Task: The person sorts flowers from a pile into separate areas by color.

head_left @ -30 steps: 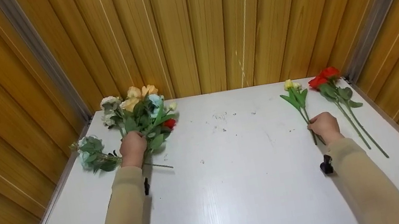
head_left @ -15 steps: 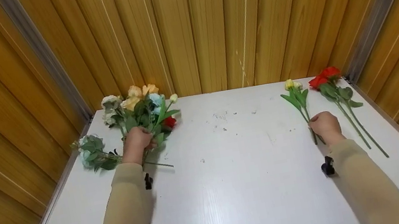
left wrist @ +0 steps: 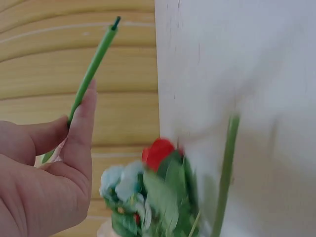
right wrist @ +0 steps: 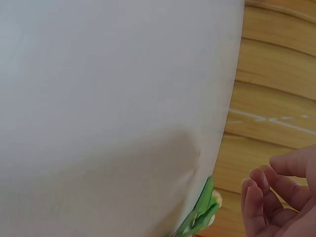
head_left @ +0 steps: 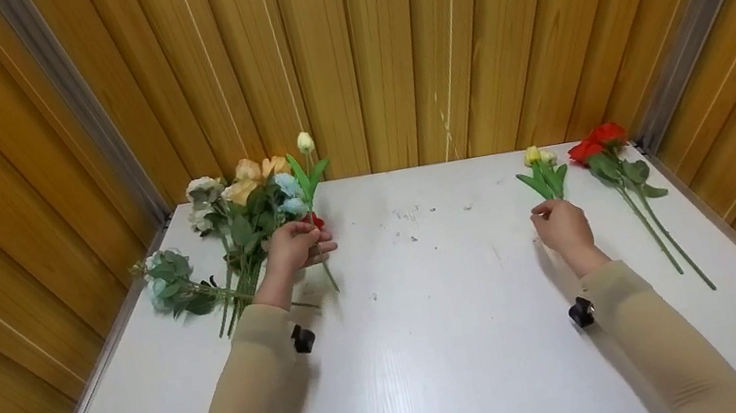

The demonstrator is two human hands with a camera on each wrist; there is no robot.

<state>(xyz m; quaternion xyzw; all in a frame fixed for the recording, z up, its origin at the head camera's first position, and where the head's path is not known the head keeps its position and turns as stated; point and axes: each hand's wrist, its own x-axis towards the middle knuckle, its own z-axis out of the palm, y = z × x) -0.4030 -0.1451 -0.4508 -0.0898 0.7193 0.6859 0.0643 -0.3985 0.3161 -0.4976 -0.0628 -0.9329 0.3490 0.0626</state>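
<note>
In the head view my left hand (head_left: 292, 248) pinches the stem of a pale cream tulip (head_left: 305, 143) between thumb and fingers. The flower stands nearly upright beside the bunch; its cut stem end (left wrist: 101, 47) shows in the left wrist view. My right hand (head_left: 564, 230) hovers just in front of two tulips (head_left: 544, 177), one yellow and one paler, lying on the table. Loosely bent fingers (right wrist: 254, 210) of that hand hold nothing in the right wrist view. The tulips' lower stems are hidden behind the hand in the head view.
A mixed bunch of artificial flowers (head_left: 245, 217), orange, white, blue and red, lies at the back left of the white table (head_left: 426, 363). Pale blue flowers (head_left: 169, 279) lie further left. Red roses (head_left: 599, 144) lie at the right. Wood-patterned panels (head_left: 377, 46) enclose the table.
My left hand has drawn the cream tulip up and rightward out of the bunch. My right hand has let go of the tulip stems and shifted slightly left.
</note>
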